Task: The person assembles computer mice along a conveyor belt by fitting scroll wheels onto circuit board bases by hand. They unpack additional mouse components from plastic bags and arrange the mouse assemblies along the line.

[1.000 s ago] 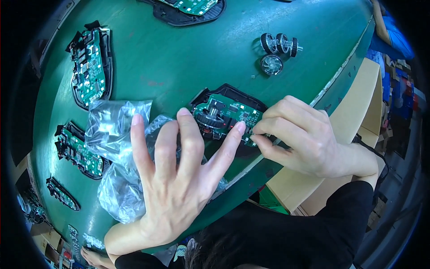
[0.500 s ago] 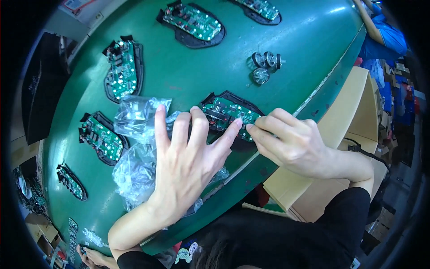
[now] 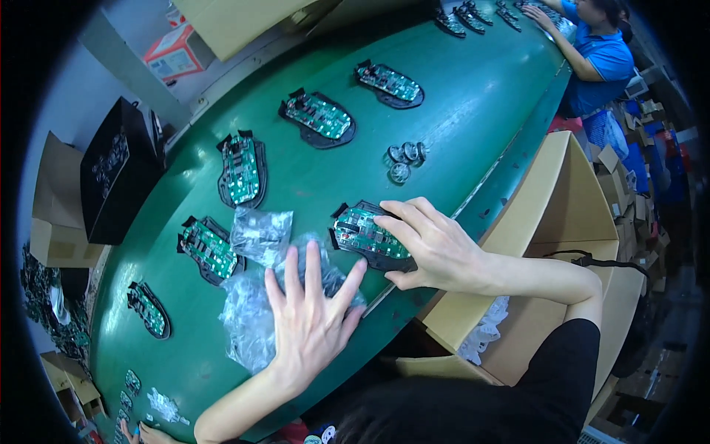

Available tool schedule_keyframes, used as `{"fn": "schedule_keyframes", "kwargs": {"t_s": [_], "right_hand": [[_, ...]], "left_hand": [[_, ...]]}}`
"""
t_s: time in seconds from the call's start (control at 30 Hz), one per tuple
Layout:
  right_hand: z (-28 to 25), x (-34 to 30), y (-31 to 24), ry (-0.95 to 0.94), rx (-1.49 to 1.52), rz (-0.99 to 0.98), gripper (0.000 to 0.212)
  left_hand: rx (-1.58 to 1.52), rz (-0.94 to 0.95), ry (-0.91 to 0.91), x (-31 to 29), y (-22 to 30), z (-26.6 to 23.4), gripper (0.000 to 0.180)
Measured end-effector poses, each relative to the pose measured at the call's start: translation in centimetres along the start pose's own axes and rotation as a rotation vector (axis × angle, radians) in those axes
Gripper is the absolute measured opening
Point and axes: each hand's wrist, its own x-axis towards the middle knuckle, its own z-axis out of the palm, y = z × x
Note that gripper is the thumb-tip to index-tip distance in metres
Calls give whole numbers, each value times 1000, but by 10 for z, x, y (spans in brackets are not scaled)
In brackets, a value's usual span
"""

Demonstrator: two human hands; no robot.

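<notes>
My right hand (image 3: 447,251) spans a computer mouse base with a green circuit board (image 3: 367,231). Its fingers lie over the far side of the board and its thumb is at the near edge, by the table's rim. To the left, my left hand (image 3: 310,329) is spread, palm down, over crumpled clear plastic bags (image 3: 251,314), with nothing gripped in it. A smaller clear bag (image 3: 261,235) lies just beyond its fingertips. Past the held base sits a small cluster of black-rimmed round wheels (image 3: 404,153).
More mouse bases with boards lie across the green table (image 3: 458,133), one (image 3: 242,170) beyond the bags. An open cardboard box (image 3: 532,222) stands at the right edge. A co-worker in blue (image 3: 603,63) works at the far right; another person's hands (image 3: 144,433) show lower left.
My left hand has left the board and opened over the bags. My right hand has gone from a pinch at the board's end to a wider hold across it. The view has shifted.
</notes>
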Motion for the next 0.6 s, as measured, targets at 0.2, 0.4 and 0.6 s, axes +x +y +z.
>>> {"fn": "schedule_keyframes", "kwargs": {"t_s": [0.2,0.4,0.6], "right_hand": [[-65,39,55,185,81,156,72],[-68,118,252,374,-241,432,79],[-44,178,304,300,-231,446,87]], "left_hand": [[28,18,-35,-46,-56,-10,61],[132,77,-99,-83,-104,-17,62],[172,100,-79,-106,-136,-38,62]]}}
